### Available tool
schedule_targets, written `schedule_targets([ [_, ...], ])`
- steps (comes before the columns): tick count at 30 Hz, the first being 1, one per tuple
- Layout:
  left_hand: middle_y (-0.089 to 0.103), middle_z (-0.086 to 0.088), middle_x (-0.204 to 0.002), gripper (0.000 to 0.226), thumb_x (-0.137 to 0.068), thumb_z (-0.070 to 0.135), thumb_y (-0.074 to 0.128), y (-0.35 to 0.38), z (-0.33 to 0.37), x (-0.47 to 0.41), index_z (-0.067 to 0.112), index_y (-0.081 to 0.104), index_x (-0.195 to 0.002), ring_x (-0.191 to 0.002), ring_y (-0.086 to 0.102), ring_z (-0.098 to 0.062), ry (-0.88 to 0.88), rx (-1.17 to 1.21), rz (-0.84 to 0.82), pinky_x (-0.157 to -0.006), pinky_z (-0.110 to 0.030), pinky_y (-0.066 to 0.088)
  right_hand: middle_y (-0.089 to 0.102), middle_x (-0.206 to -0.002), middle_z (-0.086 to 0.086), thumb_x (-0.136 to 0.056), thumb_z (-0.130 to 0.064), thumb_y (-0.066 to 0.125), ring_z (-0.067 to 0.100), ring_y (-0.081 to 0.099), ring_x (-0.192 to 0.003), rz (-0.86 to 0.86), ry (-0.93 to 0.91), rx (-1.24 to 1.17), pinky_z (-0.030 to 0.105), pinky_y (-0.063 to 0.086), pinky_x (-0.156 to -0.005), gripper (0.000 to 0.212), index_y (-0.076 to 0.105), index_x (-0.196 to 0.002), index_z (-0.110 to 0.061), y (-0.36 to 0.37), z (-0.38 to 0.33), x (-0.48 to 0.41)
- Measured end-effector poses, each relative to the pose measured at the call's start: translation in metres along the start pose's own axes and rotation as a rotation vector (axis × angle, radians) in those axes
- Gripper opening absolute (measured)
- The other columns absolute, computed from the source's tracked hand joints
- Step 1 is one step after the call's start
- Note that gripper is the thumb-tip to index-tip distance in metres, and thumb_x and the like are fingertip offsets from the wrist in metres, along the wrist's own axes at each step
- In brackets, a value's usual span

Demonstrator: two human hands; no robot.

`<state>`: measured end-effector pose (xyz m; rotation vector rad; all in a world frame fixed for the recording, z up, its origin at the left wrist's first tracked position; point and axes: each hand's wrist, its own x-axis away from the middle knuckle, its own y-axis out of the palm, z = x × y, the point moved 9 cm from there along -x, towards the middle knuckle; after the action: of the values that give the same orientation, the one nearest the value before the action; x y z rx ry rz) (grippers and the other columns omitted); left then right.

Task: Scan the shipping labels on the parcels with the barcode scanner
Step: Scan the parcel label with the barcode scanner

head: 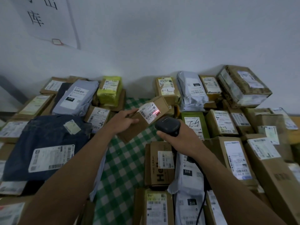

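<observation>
Closest to me, the scanner's dark cable (203,207) runs over the parcels stacked right of the green checked cloth (123,161). Among them are a brown box (159,166) printed with black letters and a grey mailing bag (189,174) marked 010. Left of the cloth I see a big dark blue bag (45,135) with a white label.

Over the cloth's far half, the right hand (177,137) is clenched round the handle of the black barcode scanner (168,125), whose head points at a small cardboard box (138,129). The left hand (124,119) grasps that box by its left end and holds it tilted. Its shipping label (148,113) faces the scanner, and a red glow (157,112) sits at the label's right edge.

Past the cloth's far end, more labelled parcels lie against the white wall (162,38), with a yellow-green parcel (109,90) to the left. A paper sign (45,18) with handwritten characters hangs farther left.
</observation>
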<state>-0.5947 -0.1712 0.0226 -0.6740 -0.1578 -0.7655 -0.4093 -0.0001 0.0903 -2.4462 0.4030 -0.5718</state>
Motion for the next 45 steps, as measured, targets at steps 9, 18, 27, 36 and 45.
schedule_targets([
  [9, 0.053, 0.002, -0.15, 0.058, -0.1, 0.036, 0.062, 0.001, 0.005, 0.004, 0.048, 0.04, -0.153, -0.126, 0.053, -0.021, -0.003, -0.058, -0.014, -0.11, -0.05, 0.038, 0.059, -0.109, -0.025, -0.079, -0.067, 0.075, -0.012, 0.053, -0.095, -0.002, -0.036, 0.01, 0.014, 0.04, -0.07, 0.071, 0.049, -0.136, -0.034, -0.004, 0.0, 0.004],
  [18, 0.061, 0.007, -0.129, 0.051, -0.099, 0.036, 0.066, 0.019, 0.019, 0.018, 0.048, 0.047, -0.145, -0.11, 0.061, -0.013, -0.029, 0.202, -0.028, -0.097, -0.041, 0.048, 0.073, -0.107, -0.019, -0.077, -0.071, 0.075, -0.001, 0.069, -0.099, 0.071, -0.042, -0.06, 0.03, 0.055, -0.085, 0.054, 0.063, -0.122, -0.044, -0.024, 0.011, 0.012],
  [27, 0.063, 0.004, -0.121, 0.052, -0.102, 0.037, 0.062, 0.134, 0.011, 0.048, 0.041, 0.039, -0.148, -0.103, 0.063, -0.016, -0.238, 0.598, -0.148, -0.074, -0.037, 0.054, 0.072, -0.107, -0.022, -0.088, -0.06, 0.072, -0.006, 0.065, -0.098, 0.116, 0.02, -0.12, 0.018, 0.051, -0.076, 0.036, 0.066, -0.121, -0.046, -0.038, 0.05, 0.033],
  [36, 0.071, 0.005, -0.128, 0.023, -0.099, 0.044, 0.065, 0.17, 0.02, 0.033, 0.051, 0.064, -0.121, -0.111, 0.069, -0.015, -0.145, 0.644, -0.046, -0.099, -0.043, 0.058, 0.074, -0.1, -0.012, -0.075, -0.077, 0.071, 0.008, 0.07, -0.088, 0.126, 0.076, -0.165, 0.024, 0.052, -0.068, 0.064, 0.065, -0.125, -0.039, -0.02, 0.081, 0.044],
  [45, 0.059, 0.006, -0.142, 0.063, -0.092, 0.055, 0.067, 0.172, 0.018, 0.038, 0.031, 0.052, -0.148, -0.123, 0.061, -0.015, -0.12, 0.541, 0.018, -0.105, -0.038, 0.052, 0.07, -0.118, -0.015, -0.07, -0.085, 0.069, 0.008, 0.068, -0.104, 0.137, 0.131, -0.198, 0.039, 0.062, -0.086, 0.076, 0.058, -0.135, -0.046, -0.024, 0.096, 0.069],
])
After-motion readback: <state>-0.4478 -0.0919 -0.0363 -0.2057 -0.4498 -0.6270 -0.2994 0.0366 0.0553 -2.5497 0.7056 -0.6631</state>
